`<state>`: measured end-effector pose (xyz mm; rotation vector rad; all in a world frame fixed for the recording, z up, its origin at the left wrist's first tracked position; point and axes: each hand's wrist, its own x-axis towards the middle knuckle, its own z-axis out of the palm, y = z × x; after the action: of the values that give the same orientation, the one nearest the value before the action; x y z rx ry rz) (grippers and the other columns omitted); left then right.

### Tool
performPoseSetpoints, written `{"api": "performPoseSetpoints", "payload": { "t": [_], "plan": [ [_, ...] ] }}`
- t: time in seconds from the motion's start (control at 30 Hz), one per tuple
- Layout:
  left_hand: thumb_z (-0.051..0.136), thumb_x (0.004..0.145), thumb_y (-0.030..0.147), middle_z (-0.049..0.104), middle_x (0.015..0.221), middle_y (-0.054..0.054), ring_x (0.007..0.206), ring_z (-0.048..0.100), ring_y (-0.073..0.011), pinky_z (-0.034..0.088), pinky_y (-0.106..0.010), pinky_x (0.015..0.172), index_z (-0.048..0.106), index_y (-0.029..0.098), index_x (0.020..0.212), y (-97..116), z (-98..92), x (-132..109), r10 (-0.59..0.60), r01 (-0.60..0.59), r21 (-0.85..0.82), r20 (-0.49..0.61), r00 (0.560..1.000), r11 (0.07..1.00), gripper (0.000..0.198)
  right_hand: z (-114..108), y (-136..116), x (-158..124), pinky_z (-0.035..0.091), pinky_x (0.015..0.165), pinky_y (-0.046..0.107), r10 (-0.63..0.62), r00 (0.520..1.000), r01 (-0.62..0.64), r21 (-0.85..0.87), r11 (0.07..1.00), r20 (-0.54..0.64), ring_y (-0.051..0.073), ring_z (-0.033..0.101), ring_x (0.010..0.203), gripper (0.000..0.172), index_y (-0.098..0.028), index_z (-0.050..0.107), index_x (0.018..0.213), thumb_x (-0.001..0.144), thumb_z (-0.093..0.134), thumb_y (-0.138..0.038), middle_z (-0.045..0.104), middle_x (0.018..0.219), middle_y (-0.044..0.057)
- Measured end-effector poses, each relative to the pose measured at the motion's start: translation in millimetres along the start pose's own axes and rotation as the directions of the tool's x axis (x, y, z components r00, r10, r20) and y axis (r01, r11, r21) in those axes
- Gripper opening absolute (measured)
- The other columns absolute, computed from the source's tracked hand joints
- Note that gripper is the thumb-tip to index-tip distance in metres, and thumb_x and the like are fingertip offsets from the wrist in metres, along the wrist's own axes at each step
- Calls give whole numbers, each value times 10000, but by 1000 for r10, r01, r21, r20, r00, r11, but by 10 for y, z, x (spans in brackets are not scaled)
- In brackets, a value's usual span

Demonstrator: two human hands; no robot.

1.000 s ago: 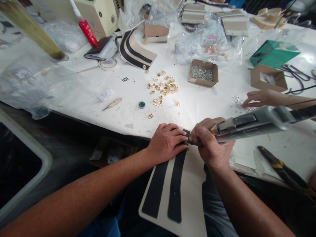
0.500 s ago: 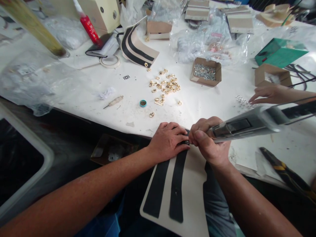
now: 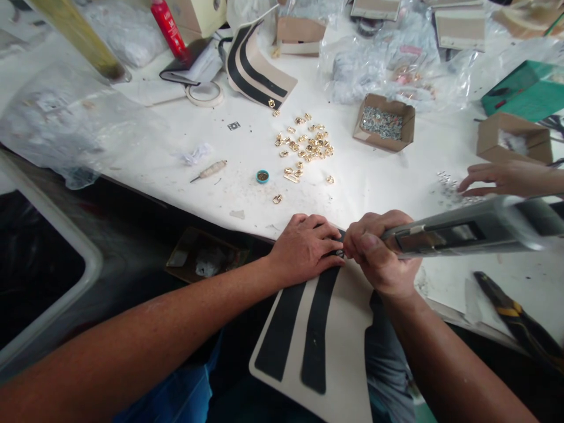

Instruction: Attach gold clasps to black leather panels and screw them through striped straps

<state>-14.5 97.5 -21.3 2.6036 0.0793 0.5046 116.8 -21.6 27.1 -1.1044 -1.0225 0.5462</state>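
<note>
A beige panel (image 3: 348, 346) with two black strips (image 3: 318, 329) hangs over the table's near edge onto my lap. My left hand (image 3: 306, 247) lies flat on the panel's top end, fingers stretched out, pressing it down. My right hand (image 3: 379, 252) is closed around the front of a long grey power screwdriver (image 3: 467, 232), whose tip meets the black strip right beside my left fingertips. The spot under the tip is hidden by my fingers.
Gold buckles (image 3: 306, 147) lie scattered mid-table, with a blue cap (image 3: 262, 176), an awl (image 3: 210, 171) and a box of silver screws (image 3: 383, 123). Another person's hand (image 3: 506, 178) rests on small metal parts at right. Yellow-black pliers (image 3: 515, 317) lie near right. A second striped panel (image 3: 258, 70) is at back.
The view has shifted slightly, so everything sits a little right and higher. My hands and the screwdriver stay on the strip's end; the other person's hand has barely moved.
</note>
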Motion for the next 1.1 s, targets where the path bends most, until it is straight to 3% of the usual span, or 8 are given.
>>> {"api": "performPoseSetpoints", "payload": {
  "t": [0.3, 0.5, 0.63, 0.7, 0.77, 0.87, 1.0, 1.1],
  "plan": [
    [582, 1057, 575, 754, 1332, -13, 1316, 559, -273, 345, -492, 1039, 785, 291, 1140, -11, 24, -21, -7, 7, 4, 18, 1000, 1000, 359, 28, 14, -26, 504, 538, 310, -15, 999, 16, 25, 1000, -33, 134, 559, 547, 156, -249, 612, 854, 960, 721, -215, 547, 660, -57],
    [653, 1021, 561, 772, 1252, -36, 1272, 583, -291, 385, -486, 1002, 797, 264, 1107, 93, -42, -16, -24, 22, 63, 36, 999, 998, 341, 46, -57, -52, 463, 557, 290, 48, 997, -52, -60, 997, -56, 134, 561, 577, 328, -224, 558, 753, 920, 811, -349, 571, 656, -37],
    [740, 980, 508, 770, 1282, -43, 1265, 599, -288, 405, -479, 1018, 801, 277, 1156, 171, -102, -1, -77, 75, 31, 54, 996, 997, 297, 25, -339, 28, 481, 574, 307, 18, 998, -29, -168, 985, -64, 155, 569, 596, 419, -207, 601, 694, 880, 831, -505, 596, 655, -2],
    [756, 976, 478, 772, 1299, -31, 1276, 601, -279, 400, -480, 1045, 807, 290, 1159, 206, -121, 6, -97, 98, -14, 66, 993, 995, 267, -20, -568, 34, 478, 559, 308, -12, 989, -16, -188, 982, -147, 165, 576, 589, 446, -208, 615, 710, 868, 820, -571, 609, 651, 8],
    [772, 971, 450, 779, 1293, -21, 1277, 606, -273, 401, -477, 1059, 815, 294, 1146, 239, -132, 9, -106, 109, -40, 68, 992, 993, 239, -99, -801, -40, 471, 537, 300, 53, 961, -121, -242, 963, -270, 173, 586, 572, 448, -202, 665, 817, 870, 792, -628, 632, 643, 10],
    [803, 947, 421, 791, 1270, -24, 1250, 628, -276, 421, -475, 1050, 824, 293, 1130, 280, -138, 1, -117, 119, -50, 46, 992, 992, 224, -291, -1022, -339, 487, 548, 301, 238, 876, -413, -398, 819, -420, 197, 626, 600, 510, -209, 680, 983, 904, 685, -713, 692, 687, 20],
    [861, 895, 379, 813, 1224, -21, 1196, 666, -270, 455, -468, 1039, 834, 296, 1111, 307, -131, -30, -125, 125, -59, 5, 992, 990, 233, -680, -928, -896, 564, 626, 377, 372, 775, -624, -523, 581, -511, 292, 727, 718, 540, -252, 626, 884, 889, 564, -788, 761, 769, 73],
    [897, 855, 388, 821, 1213, -29, 1179, 685, -275, 475, -475, 1035, 840, 291, 1098, 310, -123, -58, -141, 140, -47, -31, 989, 989, 268, -968, -742, -1182, 598, 650, 429, 265, 807, -580, -626, 521, -527, 339, 746, 713, 557, -269, 675, 872, 825, 586, -816, 763, 743, 73]
  ]
}}
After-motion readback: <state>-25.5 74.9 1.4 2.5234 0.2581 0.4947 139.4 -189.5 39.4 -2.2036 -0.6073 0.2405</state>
